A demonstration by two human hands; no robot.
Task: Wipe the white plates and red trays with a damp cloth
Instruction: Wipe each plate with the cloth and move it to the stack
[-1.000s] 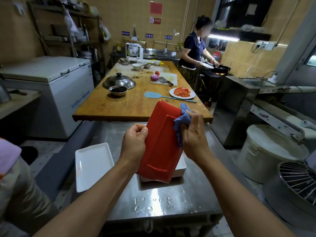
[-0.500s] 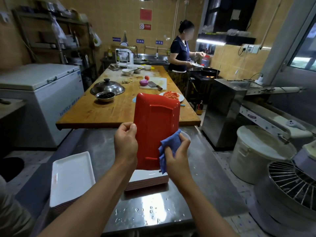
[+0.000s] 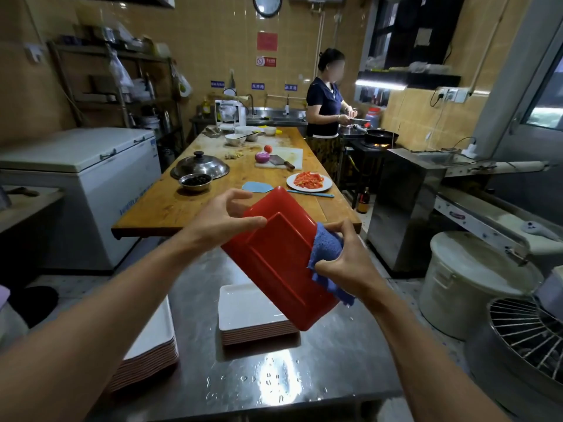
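Red tray (image 3: 281,257) is up in the air, tilted, underside facing me, above the steel table (image 3: 335,360). Left hand (image 3: 225,222) pinches its top-left edge; right hand (image 3: 347,260) presses a bunched blue cloth (image 3: 324,248) on the right edge. White plate stack (image 3: 246,309) sits directly underneath, another stack (image 3: 152,339) at the table's left edge. Water drops near the front edge.

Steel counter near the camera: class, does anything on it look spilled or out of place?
Yes. Water droplets lie scattered on the steel counter in front of the plate stack, under the tilted red tray. Nothing looks broken.
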